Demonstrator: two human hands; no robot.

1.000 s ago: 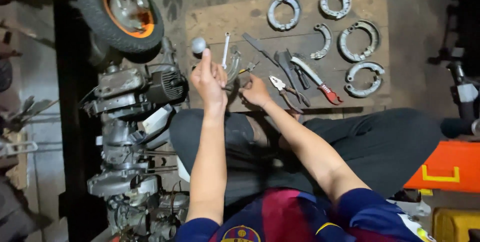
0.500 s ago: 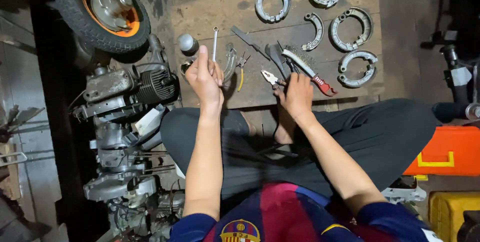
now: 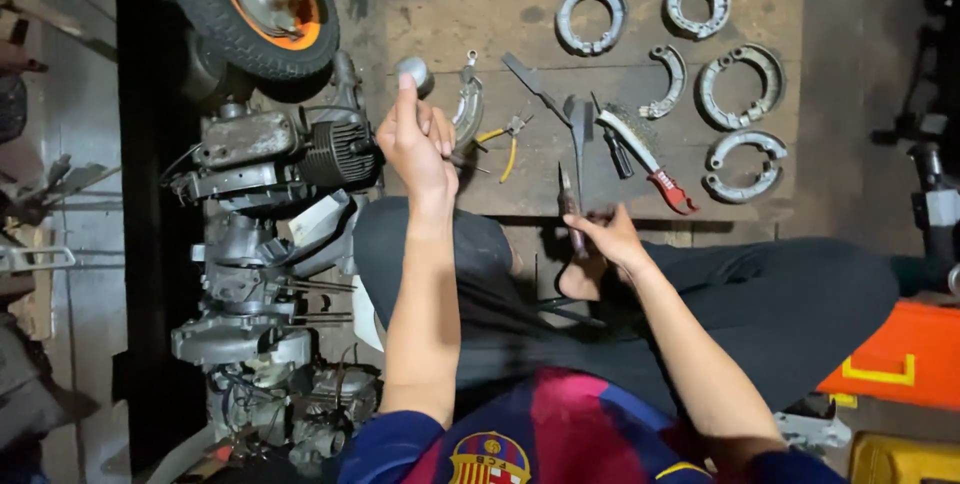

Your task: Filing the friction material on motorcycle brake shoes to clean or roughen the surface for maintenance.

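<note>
Board: worn wooden board (image 3: 440,24) lying on the floor
Far right corner: grey curved metal brake shoes (image 3: 740,89), several, apart
Board middle: wire brush with red handle (image 3: 645,156)
Left edge: black tyre on orange rim (image 3: 255,9); grey finned engine block (image 3: 270,164)
Right: orange plastic toolbox (image 3: 900,354)

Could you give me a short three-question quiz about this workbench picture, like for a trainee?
1. True or false: the left hand is raised over the wooden board.
2. Which tool does the right hand hold? A) pliers B) wire brush C) a hammer
3. What lies to the person's left, beside the board?

Key
1. True.
2. A; the brush with the red handle lies untouched on the board.
3. An engine, with a wheel beyond it.
</note>
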